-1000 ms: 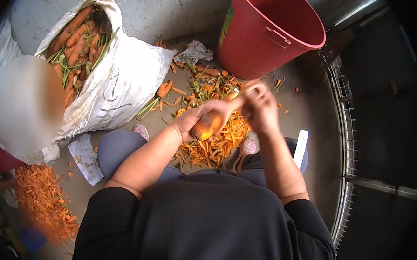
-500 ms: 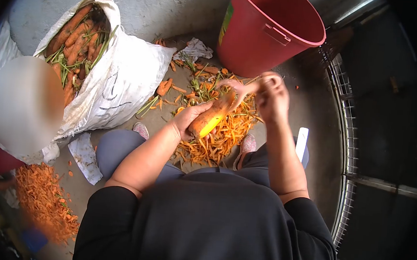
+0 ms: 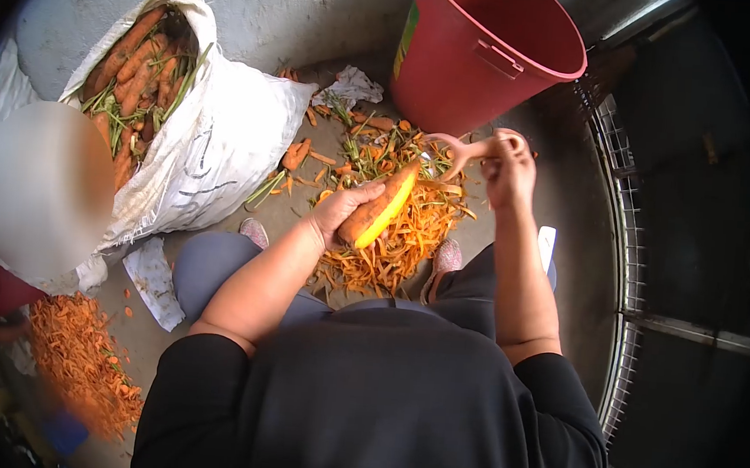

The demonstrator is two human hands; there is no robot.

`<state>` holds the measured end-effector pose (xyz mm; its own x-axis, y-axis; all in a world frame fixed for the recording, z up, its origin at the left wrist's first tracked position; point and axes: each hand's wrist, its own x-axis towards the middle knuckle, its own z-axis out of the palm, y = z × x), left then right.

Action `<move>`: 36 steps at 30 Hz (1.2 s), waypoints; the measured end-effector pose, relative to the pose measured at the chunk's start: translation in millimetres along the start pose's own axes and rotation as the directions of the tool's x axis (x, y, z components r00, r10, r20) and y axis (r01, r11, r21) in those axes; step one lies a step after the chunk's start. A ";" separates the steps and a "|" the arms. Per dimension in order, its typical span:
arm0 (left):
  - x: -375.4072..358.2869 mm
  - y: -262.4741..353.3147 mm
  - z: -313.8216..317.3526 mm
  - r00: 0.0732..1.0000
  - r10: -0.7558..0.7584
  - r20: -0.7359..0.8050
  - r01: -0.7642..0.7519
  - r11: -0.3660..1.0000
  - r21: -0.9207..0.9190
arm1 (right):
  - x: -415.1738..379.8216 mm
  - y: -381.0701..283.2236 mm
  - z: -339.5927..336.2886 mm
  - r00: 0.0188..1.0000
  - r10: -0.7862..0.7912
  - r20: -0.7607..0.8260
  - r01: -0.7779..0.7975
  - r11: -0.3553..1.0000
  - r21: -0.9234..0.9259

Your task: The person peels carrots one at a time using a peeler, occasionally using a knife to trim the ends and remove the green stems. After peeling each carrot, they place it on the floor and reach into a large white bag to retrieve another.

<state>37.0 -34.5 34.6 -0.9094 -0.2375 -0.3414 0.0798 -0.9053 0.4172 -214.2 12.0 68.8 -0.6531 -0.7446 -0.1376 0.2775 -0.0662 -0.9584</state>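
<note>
My left hand is wrapped round the thick lower end of a carrot, whose tip points up and to the right. One long side of it is peeled bright yellow-orange, while the rest keeps its dull, dirty skin. To the right, my right hand grips the handle of a pinkish Y-shaped peeler, its head just beyond the carrot's tip and apart from it. A curl of peel hangs near the peeler. Below both hands lies a heap of orange peelings mixed with green stems.
A white sack of unpeeled carrots leans at the left. A tall red bucket stands ahead by the wall. Another peelings heap lies lower left, near a blurred person. A metal grille runs along the right.
My right hand and the peeler have moved right, away from the carrot. More of the carrot's side shows bright and peeled. My left hand has barely moved.
</note>
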 end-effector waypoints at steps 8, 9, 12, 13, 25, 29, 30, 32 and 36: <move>6.8 -6.9 -24.3 0.987 -0.126 0.101 0.128 0.992 -0.019 | -23.2 19.5 20.2 0.900 0.202 0.387 -0.224 0.974 0.012; 0.7 -3.1 -9.0 0.993 -0.044 0.107 0.043 0.999 0.012 | 6.6 32.2 -0.7 0.956 0.176 0.234 -0.190 0.981 0.038; -1.7 -6.6 10.7 0.991 0.055 -0.124 -0.052 0.998 0.021 | 43.2 25.8 -39.3 0.993 0.050 -0.106 -0.065 0.988 -0.143; -8.9 -2.1 8.8 0.997 0.022 -0.068 -0.017 0.996 0.085 | 44.2 27.3 -41.4 0.997 0.031 -0.077 -0.036 0.997 -0.062; 13.3 -11.5 -30.9 0.980 -0.198 0.013 0.198 0.980 -0.035 | -6.1 37.6 0.1 0.926 0.228 0.301 -0.240 0.971 0.004; 9.8 -8.3 -27.9 0.989 -0.148 -0.003 0.148 0.989 0.006 | 34.7 38.3 -33.4 0.999 0.017 -0.043 -0.021 0.994 -0.109; 11.0 -6.8 -29.9 0.991 -0.135 -0.012 0.135 0.991 -0.006 | 26.0 27.7 -27.9 1.000 -0.003 -0.025 0.003 1.000 -0.008; 13.5 -10.3 -32.9 0.992 -0.120 -0.026 0.119 0.992 -0.040 | -15.5 4.3 13.5 0.996 0.043 0.072 -0.045 0.999 0.020; 25.1 -11.5 -40.5 0.995 -0.058 0.076 0.056 0.998 0.027 | -86.0 7.3 53.9 0.752 0.253 0.608 -0.292 0.956 -0.037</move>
<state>29.7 -44.3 -12.9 -0.9408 -0.1570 -0.3004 0.0173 -0.9074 0.4200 -118.0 39.8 87.1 0.0076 -0.9809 -0.1944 0.4293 0.1788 -0.8853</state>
